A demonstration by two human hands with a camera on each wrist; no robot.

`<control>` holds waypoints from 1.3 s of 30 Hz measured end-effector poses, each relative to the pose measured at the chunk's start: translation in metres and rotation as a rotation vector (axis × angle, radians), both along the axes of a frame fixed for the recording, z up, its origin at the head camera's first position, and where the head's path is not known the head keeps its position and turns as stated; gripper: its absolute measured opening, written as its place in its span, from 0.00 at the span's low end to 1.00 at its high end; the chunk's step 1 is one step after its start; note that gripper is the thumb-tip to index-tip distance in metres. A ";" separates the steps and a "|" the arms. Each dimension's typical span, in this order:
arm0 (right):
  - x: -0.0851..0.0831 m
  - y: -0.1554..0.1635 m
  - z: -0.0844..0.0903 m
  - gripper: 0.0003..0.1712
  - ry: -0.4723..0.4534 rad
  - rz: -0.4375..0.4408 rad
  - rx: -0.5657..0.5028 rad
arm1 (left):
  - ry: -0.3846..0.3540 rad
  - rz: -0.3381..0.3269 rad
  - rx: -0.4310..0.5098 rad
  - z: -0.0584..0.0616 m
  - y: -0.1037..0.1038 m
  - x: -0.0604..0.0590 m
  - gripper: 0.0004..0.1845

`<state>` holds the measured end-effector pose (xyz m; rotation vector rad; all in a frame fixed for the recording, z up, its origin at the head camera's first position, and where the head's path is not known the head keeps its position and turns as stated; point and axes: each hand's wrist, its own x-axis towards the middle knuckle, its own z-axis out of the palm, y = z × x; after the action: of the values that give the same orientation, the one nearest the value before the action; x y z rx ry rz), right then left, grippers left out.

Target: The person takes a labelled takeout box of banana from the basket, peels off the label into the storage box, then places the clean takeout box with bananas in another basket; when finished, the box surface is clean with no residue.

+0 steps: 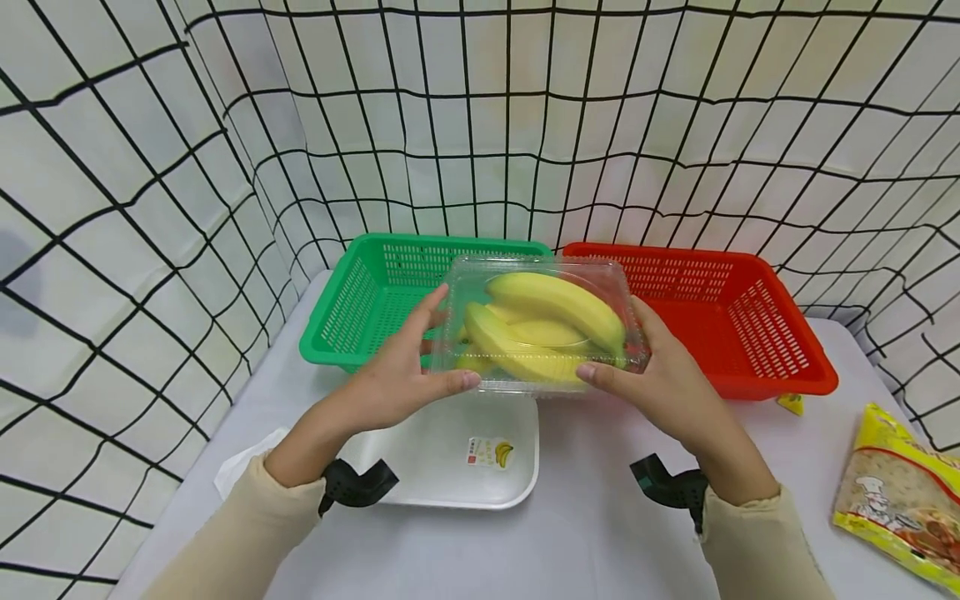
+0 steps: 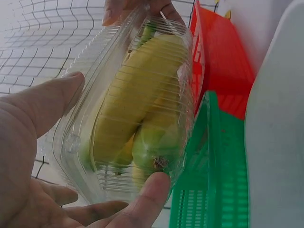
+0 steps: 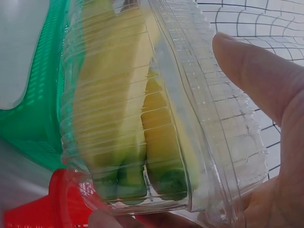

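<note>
Across the white table (image 1: pixel 600 517), at its far edge, sit a green basket (image 1: pixel 375 292) on the left and a red basket (image 1: pixel 750 333) on the right, side by side. Nearer, a white tray (image 1: pixel 450 467) lies flat, a banana sticker (image 1: pixel 491 452) on it. Above tray and green basket hangs a clear plastic clamshell (image 1: pixel 540 329) of yellow bananas (image 1: pixel 555 304) — the left hand (image 1: pixel 390 383) and right hand (image 1: pixel 675 383) grip its ends, thumbs on the near edge, fingers curled behind. A yellow snack packet (image 1: pixel 900 492) lies far right.

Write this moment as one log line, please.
left hand + right hand | hold clear plastic banana box | above green basket
</note>
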<state>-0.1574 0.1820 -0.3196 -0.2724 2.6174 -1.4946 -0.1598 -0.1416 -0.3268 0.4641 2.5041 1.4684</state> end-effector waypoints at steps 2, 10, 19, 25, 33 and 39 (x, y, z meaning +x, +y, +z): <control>-0.007 -0.006 0.001 0.59 -0.005 0.007 0.001 | 0.010 0.001 0.008 0.001 -0.006 -0.005 0.60; -0.033 -0.029 -0.001 0.60 -0.015 0.033 -0.007 | 0.026 0.010 -0.031 0.007 -0.028 -0.021 0.58; -0.056 -0.056 -0.004 0.56 0.011 0.073 -0.029 | 0.013 0.026 -0.043 0.002 -0.055 -0.043 0.58; -0.070 -0.074 -0.008 0.51 0.004 0.096 -0.058 | -0.020 0.061 -0.066 -0.004 -0.073 -0.054 0.59; -0.085 -0.090 -0.014 0.66 -0.093 0.057 0.040 | -0.048 0.065 -0.058 -0.013 -0.088 -0.068 0.60; -0.094 -0.099 -0.017 0.68 -0.188 0.046 0.072 | -0.073 0.072 -0.095 -0.017 -0.093 -0.075 0.59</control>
<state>-0.2509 0.0832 -0.3369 -0.1742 2.4933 -1.3379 -0.2352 -0.2350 -0.3437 0.3018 2.5436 1.3576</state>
